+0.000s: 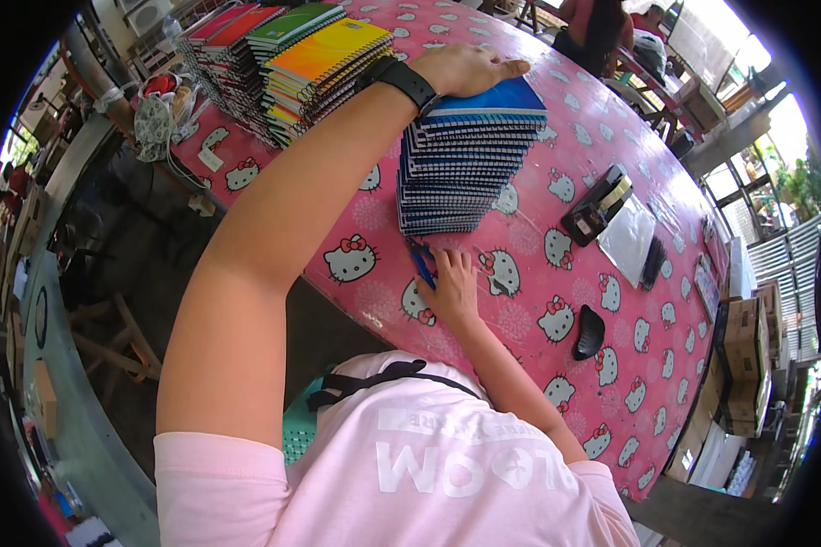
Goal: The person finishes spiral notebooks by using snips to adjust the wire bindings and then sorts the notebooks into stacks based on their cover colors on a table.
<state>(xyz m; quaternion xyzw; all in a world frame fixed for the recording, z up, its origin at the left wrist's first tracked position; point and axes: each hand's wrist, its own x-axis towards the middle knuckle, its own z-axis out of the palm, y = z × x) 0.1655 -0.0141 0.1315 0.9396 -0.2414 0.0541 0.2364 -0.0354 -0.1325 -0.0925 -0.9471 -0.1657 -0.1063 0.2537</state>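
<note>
My left hand, with a black watch on the wrist, lies over the far top edge of a tall, leaning stack of blue spiral notebooks. Its thumb points right, and the other fingers bend over the far side, mostly hidden. Below the near foot of the stack, my right hand rests palm down on the table with its fingers stretched out. A blue-handled hand tool, which looks like small pliers or cutters, lies against its thumb side, touching it.
Stacks of red, green and yellow spiral notebooks stand at the far left of the pink patterned table. To the right are a black tape dispenser, a clear plastic sheet and a black curved object. Cardboard boxes stand beyond.
</note>
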